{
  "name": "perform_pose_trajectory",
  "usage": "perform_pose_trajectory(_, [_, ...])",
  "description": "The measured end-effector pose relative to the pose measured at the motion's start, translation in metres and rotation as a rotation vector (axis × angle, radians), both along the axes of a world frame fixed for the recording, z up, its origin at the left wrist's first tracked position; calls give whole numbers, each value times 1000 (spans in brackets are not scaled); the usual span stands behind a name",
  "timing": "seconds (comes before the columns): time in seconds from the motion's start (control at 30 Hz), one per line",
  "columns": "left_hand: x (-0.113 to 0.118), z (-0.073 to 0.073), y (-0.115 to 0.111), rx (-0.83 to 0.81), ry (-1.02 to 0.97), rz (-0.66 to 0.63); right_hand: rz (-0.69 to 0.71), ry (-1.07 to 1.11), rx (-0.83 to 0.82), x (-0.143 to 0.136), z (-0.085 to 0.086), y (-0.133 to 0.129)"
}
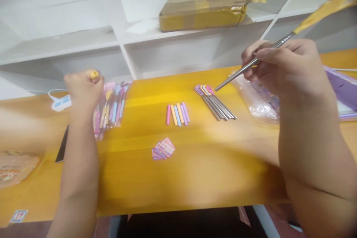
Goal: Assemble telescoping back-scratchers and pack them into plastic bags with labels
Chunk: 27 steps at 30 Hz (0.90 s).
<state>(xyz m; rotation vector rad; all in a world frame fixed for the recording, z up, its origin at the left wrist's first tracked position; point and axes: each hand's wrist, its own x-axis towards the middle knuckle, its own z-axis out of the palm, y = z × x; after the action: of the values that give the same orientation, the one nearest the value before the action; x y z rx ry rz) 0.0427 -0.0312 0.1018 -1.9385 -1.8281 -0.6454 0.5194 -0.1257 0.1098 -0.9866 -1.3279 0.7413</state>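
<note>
My left hand (83, 85) is closed in a fist around a yellow handle grip (94, 74), with only its round end showing. In my right hand (290, 67) is a slim metal rod with a broad yellow head, which looks like a back scratcher (245, 67). It tilts, with the bare rod end low at the left and the blurred head up at the right. Below that rod end lie several similar back scratchers (220, 108) with purple, yellow and pink curved heads. Several coloured handle grips (179, 114) form a row to their left.
Small printed cards (164, 148) lie fanned at mid-table. Bagged coloured tools (113, 108) are beside my left forearm, near a white power strip (61, 103). Clear plastic bags (262, 100) and a purple box (343, 93) are at right. A taped carton (206, 11) sits on the shelf.
</note>
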Motion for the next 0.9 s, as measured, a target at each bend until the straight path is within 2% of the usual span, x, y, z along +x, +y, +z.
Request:
perform_pose_trajectory(0.07, [5, -2, -2, 31, -75, -63, -149, -145, -67, 17, -7, 10])
perform_pose_trajectory(0.17, [12, -6, -2, 9, -112, -75, -294, -606, -345, 43, -23, 31])
perform_pose_trajectory(0.27, [17, -7, 1, -53, -77, -43, -288, -1049, -616, 65, -49, 58])
perform_pose_trajectory(0.37, [20, -7, 3, -103, -40, -26, -151, -1303, -786, 80, -82, 84])
perform_pose_trajectory(0.43, [23, -6, 3, -140, -11, -18, -72, -1365, -845, 86, -103, 98])
perform_pose_trajectory(0.5, [24, -6, 4, -183, 16, -27, -62, -1374, -864, 88, -118, 106])
perform_pose_trajectory(0.6, [24, -7, 5, -321, 49, -87, -58, -1356, -907, 90, -129, 112])
perform_pose_trajectory(0.73, [20, -19, 13, -575, 95, -172, -6, -1334, -967, 86, -127, 110])
perform_pose_trajectory(0.9, [25, -42, 25, -730, 149, -200, 42, -1299, -997, 73, -114, 101])
